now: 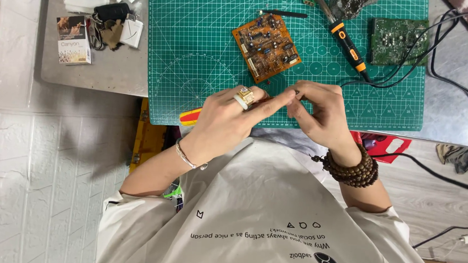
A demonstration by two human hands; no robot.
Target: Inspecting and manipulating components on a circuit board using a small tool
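Both hands meet over the near edge of the green cutting mat (196, 48), which covers most of the grey table (102, 69). The left hand (229, 117), wearing a gold ring and a thin bracelet, stretches its index finger and thumb toward the right hand (319, 112), which has a wooden bead bracelet at the wrist. The fingertips of both hands pinch together on a tiny dark part (296, 91) held between them; it is too small to say what it is. A tool with a yellow and red handle (191, 116) runs under the left hand, its handle end sticking out past the mat's near edge; whether the left hand's curled fingers grip it I cannot tell. Just beyond the hands, toward the middle of the mat, lies an orange circuit board (266, 46), apart from the fingers. A soldering iron (347, 46) with a black and orange handle lies slanted toward the mat's far right part, its cord trailing off to the right, and a green circuit board (396, 41) sits at the mat's far right corner. Off the mat, on the table's left part, are a small box (74, 40) and a bunch of keys (110, 24).
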